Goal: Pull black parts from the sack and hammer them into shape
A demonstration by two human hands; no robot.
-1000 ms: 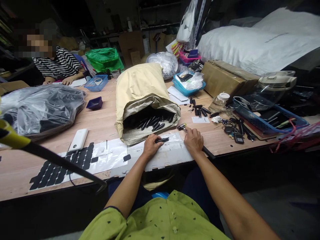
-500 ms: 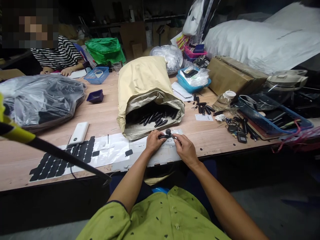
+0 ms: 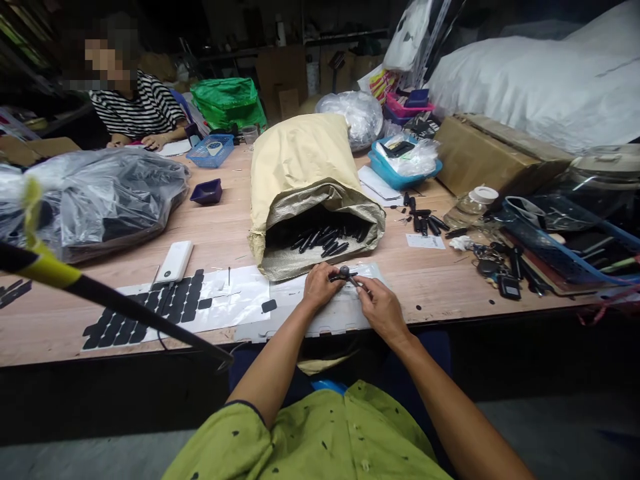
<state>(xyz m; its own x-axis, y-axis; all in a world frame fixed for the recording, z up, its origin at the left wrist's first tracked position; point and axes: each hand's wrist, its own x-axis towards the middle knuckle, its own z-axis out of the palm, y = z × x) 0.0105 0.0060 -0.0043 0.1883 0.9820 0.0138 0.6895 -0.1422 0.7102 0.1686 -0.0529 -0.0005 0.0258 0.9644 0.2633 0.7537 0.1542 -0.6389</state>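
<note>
My left hand (image 3: 320, 287) is closed on a small black part (image 3: 339, 277) over a clear plastic sheet (image 3: 305, 310) at the table's near edge. My right hand (image 3: 380, 308) grips a screwdriver (image 3: 346, 272), its dark handle end up beside the part. Just behind my hands a tan sack (image 3: 305, 180) lies on its side, its mouth open and full of black parts (image 3: 325, 239).
A white sheet of black stickers (image 3: 150, 310) and a white power bank (image 3: 174, 261) lie to the left. A grey plastic bag (image 3: 95, 200) sits far left. Loose black parts and keys (image 3: 495, 267) lie right, by a blue tray (image 3: 560, 247). Another person in stripes (image 3: 135, 110) sits across.
My right hand picked the screwdriver up from the table and brought it to the black part in my left hand. The view shifted a little to the left.
</note>
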